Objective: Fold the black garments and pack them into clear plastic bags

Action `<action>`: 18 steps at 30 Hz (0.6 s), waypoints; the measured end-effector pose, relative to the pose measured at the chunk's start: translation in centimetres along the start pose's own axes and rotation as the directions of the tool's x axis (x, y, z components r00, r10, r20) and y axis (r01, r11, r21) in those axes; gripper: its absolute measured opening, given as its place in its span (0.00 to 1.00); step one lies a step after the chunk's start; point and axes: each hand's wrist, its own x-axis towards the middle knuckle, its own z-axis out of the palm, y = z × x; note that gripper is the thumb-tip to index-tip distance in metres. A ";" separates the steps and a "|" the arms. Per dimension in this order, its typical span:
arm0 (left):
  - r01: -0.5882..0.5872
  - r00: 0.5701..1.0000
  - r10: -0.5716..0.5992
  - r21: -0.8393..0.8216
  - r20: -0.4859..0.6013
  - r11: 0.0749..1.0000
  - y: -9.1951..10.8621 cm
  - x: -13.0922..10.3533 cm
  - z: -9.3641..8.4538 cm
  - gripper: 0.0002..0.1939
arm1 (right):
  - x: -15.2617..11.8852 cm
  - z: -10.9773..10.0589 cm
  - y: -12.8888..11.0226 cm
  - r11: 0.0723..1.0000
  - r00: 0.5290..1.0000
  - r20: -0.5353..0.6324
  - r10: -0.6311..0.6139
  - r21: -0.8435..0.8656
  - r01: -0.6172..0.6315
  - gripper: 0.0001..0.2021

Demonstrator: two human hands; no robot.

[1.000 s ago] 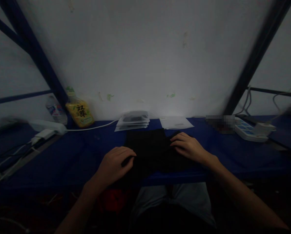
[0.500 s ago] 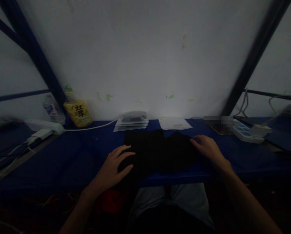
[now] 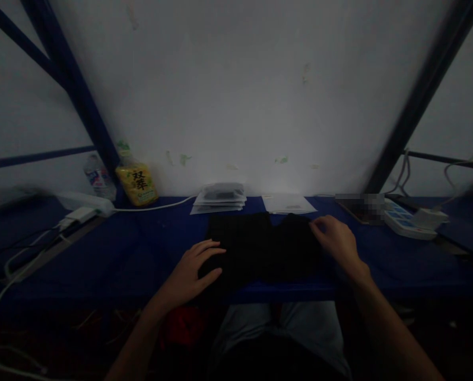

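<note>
- Black cloth (image 3: 256, 246): lies on the blue desk (image 3: 121, 254), on your side of the paper stack (image 3: 219, 200), and extends to the right of it. Its folds are too dark to read.
- Left hand (image 3: 191, 272): rests on the cloth's left part, nearer you than the paper stack. Your fingers are spread and open; no closed grip shows.
- Right hand (image 3: 337, 241): is at the cloth's right edge, right of and nearer you than the paper stack. Your thumb and fingertips are nearly together; you cannot tell whether fabric is pinched between them.
- White sheets (image 3: 288, 204): lie just right of the paper stack.
- Yellow bottle (image 3: 138, 183) and clear bottle (image 3: 99, 179): stand left of the paper stack, the clear one farther out.
- Power strip (image 3: 405, 219): lies well right of the paper stack.
</note>
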 end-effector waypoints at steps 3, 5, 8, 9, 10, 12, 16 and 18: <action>0.002 1.000 -0.002 0.000 -0.006 1.000 0.1 -0.1 -0.1 0.19 | -0.1 -1.2 -3.0 0.986 0.989 -0.113 -0.099 0.124 0.113 0.14; 0.000 1.000 0.000 0.002 -0.009 1.000 0.1 -0.1 -0.1 0.19 | -0.5 -1.6 -5.7 0.956 0.968 -0.133 -0.212 0.178 0.234 0.12; -0.007 1.000 0.007 0.006 -0.021 1.000 0.0 -0.1 -0.1 0.19 | -1.7 -1.2 -9.7 0.891 0.909 -0.086 -0.408 0.180 0.417 0.10; -0.011 1.000 0.012 0.006 -0.026 1.000 0.0 -0.1 0.0 0.19 | -2.3 -0.7 -10.8 0.871 0.886 -0.056 -0.461 0.166 0.463 0.09; -0.016 0.999 0.016 0.005 -0.029 1.000 -0.1 -0.1 0.0 0.19 | -2.8 -0.2 -11.7 0.852 0.863 -0.013 -0.506 0.148 0.502 0.09; -0.022 0.999 0.022 -0.001 -0.030 1.000 -0.3 -0.2 0.1 0.19 | -3.7 0.9 -12.9 0.826 0.824 0.079 -0.561 0.121 0.550 0.08; -0.011 1.000 0.010 -0.035 -0.029 0.999 -0.4 -0.2 0.1 0.18 | -3.8 1.2 -12.4 0.785 0.774 0.166 -0.612 0.252 0.566 0.11; 0.009 0.999 -0.011 -0.064 -0.042 0.998 -0.4 -0.2 0.0 0.17 | -3.1 0.4 -10.9 0.812 0.828 0.128 -0.546 0.325 0.485 0.14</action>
